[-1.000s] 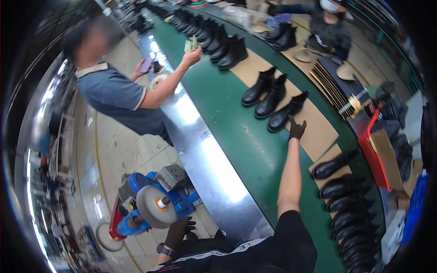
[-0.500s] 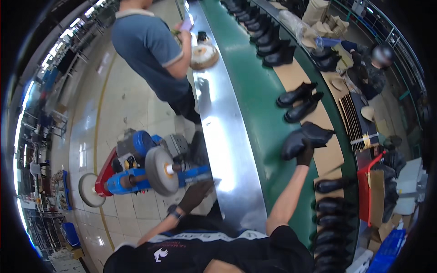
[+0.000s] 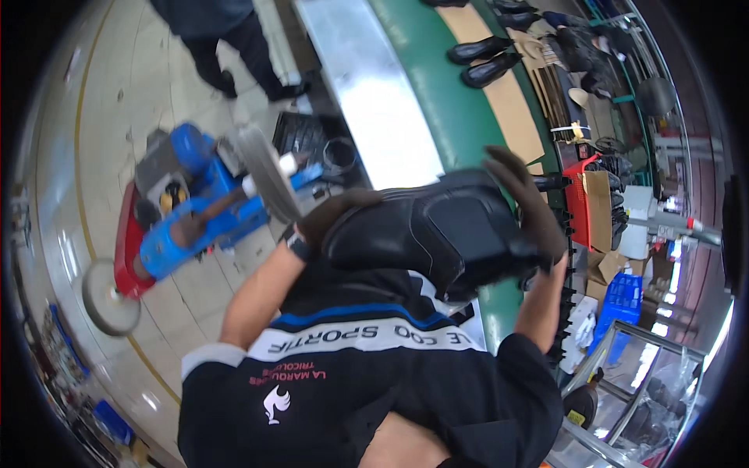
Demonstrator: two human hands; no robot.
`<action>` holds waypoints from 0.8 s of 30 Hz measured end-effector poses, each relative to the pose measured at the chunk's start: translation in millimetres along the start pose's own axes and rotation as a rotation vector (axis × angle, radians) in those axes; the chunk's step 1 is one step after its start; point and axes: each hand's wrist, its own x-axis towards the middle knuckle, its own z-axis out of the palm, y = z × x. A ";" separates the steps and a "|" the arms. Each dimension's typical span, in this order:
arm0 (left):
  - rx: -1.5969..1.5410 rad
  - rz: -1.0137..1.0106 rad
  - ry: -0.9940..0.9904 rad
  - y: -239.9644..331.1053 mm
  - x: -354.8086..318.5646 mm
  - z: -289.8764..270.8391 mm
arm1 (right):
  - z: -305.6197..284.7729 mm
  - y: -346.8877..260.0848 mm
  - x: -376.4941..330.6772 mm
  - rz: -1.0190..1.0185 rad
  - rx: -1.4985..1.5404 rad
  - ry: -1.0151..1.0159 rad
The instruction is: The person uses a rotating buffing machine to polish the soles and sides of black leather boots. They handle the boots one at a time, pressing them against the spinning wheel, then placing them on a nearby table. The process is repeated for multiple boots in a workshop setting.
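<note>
A black leather ankle boot (image 3: pixel 421 234) is lifted in front of my chest, lying sideways with its toe to the left and its side panel toward me. My left hand (image 3: pixel 337 217), in a dark brown glove, is closed around the toe end. At the boot's other end is my right hand (image 3: pixel 534 207), gloved alike, its fingers long and slightly blurred, holding that end from the right. The boot hides part of both hands' fingers.
Left of me stands a blue and red polishing machine (image 3: pixel 187 226) with a large round wheel (image 3: pixel 269 175). A metal ledge (image 3: pixel 382 86) borders the green conveyor belt (image 3: pixel 445 93), where black boots (image 3: pixel 488 66) sit on cardboard. Another person (image 3: pixel 230 39) stands ahead; a metal rack (image 3: pixel 632 382) is at lower right.
My right hand has brought the boot from the belt to my chest, and my left hand has taken hold of its toe. The view has shifted, and the person ahead appears farther up-left.
</note>
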 end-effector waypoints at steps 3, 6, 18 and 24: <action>0.465 0.168 0.111 -14.9 -51.3 -33.7 | 12.5 -56.7 51.2 -0.232 0.015 -0.738; 0.952 0.423 0.241 -31.7 -99.5 -56.8 | 55.5 -73.7 64.9 0.001 0.257 -0.858; -0.461 0.663 0.267 -77.4 -65.2 -209.0 | 311.4 -24.9 -79.1 1.102 1.408 -0.086; -0.401 0.631 0.442 -50.5 -42.0 -274.9 | 368.5 -44.0 -22.4 0.707 1.170 0.101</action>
